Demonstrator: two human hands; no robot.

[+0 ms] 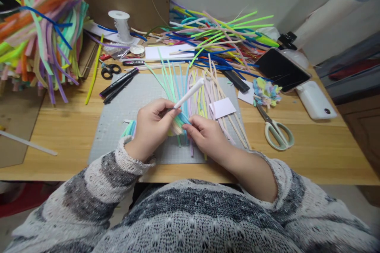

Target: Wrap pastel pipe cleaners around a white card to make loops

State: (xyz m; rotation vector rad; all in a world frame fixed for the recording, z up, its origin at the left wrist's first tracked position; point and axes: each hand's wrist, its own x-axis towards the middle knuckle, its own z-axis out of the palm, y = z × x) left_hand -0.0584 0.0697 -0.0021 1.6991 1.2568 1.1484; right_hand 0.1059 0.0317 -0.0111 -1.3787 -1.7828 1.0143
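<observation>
My left hand (156,122) is closed around a white pen-like stick (190,93), which slants up to the right, and around the end of a pastel bundle of pipe cleaners (177,125). From the other side, my right hand (208,134) pinches the blue part of that bundle between thumb and fingers. Under and beyond both hands, green, blue, yellow, lilac and cream pipe cleaners (194,99) lie spread on a grey cutting mat (111,126). A small white card (222,108) rests over some of them. A short cut bunch (129,128) sits beside my left wrist.
Green-handled scissors (279,132), a fluffy pastel piece (265,91), a phone (282,69) and a white case (316,100) stand right. Black scissors (110,71), markers (118,85) and a spool (120,25) lie left. Pipe cleaner heaps (219,33) fill the back.
</observation>
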